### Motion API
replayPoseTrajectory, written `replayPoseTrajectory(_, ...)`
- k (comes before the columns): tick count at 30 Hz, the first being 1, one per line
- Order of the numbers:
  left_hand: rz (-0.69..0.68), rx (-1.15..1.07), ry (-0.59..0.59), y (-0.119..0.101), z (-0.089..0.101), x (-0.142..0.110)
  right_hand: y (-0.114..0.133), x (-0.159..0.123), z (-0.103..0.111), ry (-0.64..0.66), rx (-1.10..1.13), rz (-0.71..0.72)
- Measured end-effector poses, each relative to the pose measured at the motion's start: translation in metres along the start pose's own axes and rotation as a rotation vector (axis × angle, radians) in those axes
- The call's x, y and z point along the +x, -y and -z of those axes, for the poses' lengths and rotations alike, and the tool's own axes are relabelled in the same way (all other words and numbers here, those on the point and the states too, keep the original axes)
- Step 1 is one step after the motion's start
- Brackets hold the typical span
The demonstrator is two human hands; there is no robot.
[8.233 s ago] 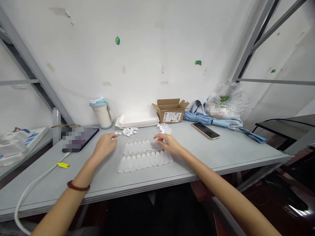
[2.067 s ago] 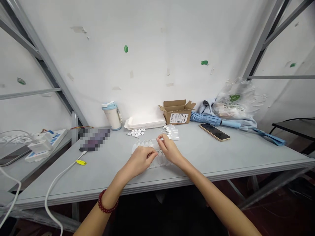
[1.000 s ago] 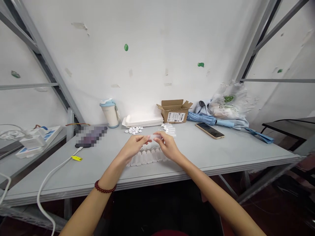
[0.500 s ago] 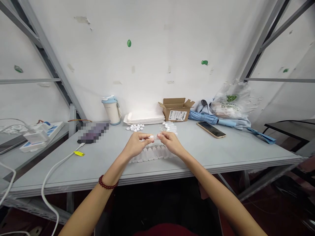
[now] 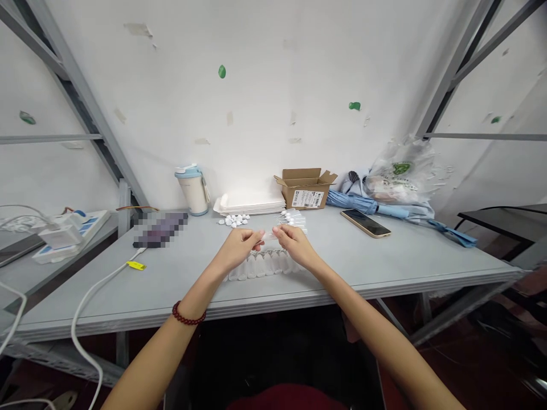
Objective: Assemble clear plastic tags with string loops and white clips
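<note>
My left hand [image 5: 241, 246] and my right hand [image 5: 294, 244] meet above the middle of the table, both with fingers pinched. Between their fingertips spans a small translucent plastic piece [image 5: 268, 236]; its exact kind is too small to make out. Under my hands lies a row of translucent, rounded plastic pieces [image 5: 260, 265] with thin loops at their tops, partly covered by my fingers and wrists. Just beyond is a pile of small white pieces [image 5: 234, 220]. Several clear pieces with white tips [image 5: 294, 218] lie behind my right hand.
At the back stand a cup with a blue lid [image 5: 192, 191], a stack of white sheets [image 5: 250, 204] and an open cardboard box [image 5: 305, 191]. To the right lie a phone [image 5: 365, 222], a folded blue umbrella [image 5: 388, 209] and a plastic bag [image 5: 397, 179]. A white cable [image 5: 92, 296] runs at left.
My hands, apart over the rows earlier, have come together and risen off the row. A white bit showing at my left fingertips half a second ago is now a translucent piece spanning both hands.
</note>
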State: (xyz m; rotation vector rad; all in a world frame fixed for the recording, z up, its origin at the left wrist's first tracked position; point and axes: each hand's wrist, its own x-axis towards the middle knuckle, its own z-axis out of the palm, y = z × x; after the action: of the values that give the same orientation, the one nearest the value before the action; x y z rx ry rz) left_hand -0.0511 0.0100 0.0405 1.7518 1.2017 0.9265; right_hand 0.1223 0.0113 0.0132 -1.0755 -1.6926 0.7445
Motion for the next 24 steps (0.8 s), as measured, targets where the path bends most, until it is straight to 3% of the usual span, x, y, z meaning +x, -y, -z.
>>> replayPoseTrajectory(6, 0.006, -0.051, -0.07, 0.0007, -0.0031, 0.0001, 0.0019, -0.0015, -0.0004, 0.056, 0.042, -0.038)
replayPoseTrajectory(14, -0.082, 0.036, -0.055, 0.0017, 0.0004, -0.0004, 0.0035, -0.0008, 0.002, 0.12, 0.091, -0.068)
replayPoseTrajectory(24, -0.137, -0.025, 0.005, 0.0001, 0.0026, -0.0015, 0.0022, -0.0012, 0.003, 0.159, 0.215, -0.128)
